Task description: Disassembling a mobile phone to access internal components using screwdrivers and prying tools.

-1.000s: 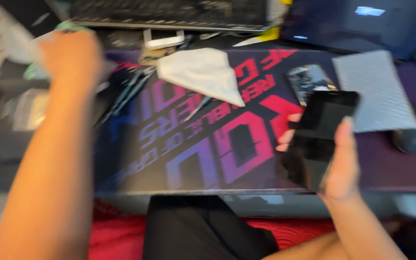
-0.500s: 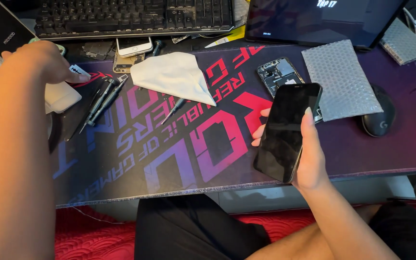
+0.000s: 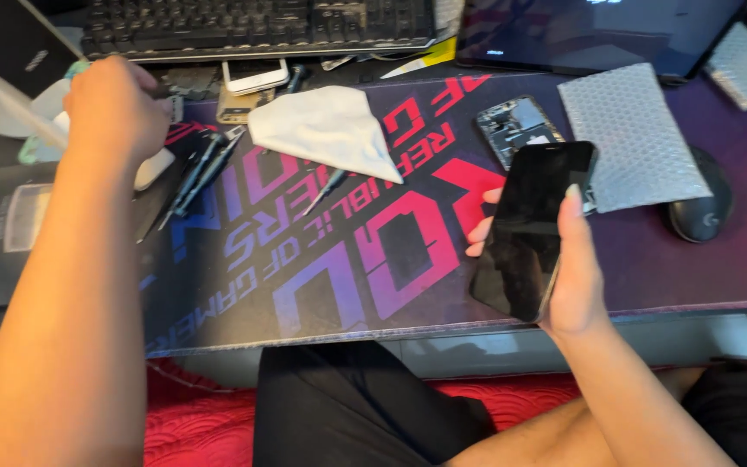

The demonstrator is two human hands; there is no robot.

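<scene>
My right hand (image 3: 577, 277) holds a black phone (image 3: 529, 229), dark screen up, over the near right part of the printed desk mat (image 3: 347, 259). An opened phone body (image 3: 516, 125) with bare circuitry lies just beyond it. My left hand (image 3: 114, 112) reaches to the far left edge of the mat, knuckles up, fingers curled over a white object (image 3: 156, 166); what it grips is hidden. Several thin screwdrivers (image 3: 201, 169) lie beside that hand. A white cloth (image 3: 326, 130) is spread at the middle back.
A keyboard (image 3: 252, 26) and a dark screen (image 3: 598, 30) run along the back. A bubble-wrap pouch (image 3: 628, 138) and a black mouse (image 3: 698, 207) sit at the right. A black box (image 3: 10, 225) lies at the left. My lap is below the desk edge.
The view has steadied and sharpened. My right hand still holds the phone in about the same spot. My left hand stays over the clutter at the far left.
</scene>
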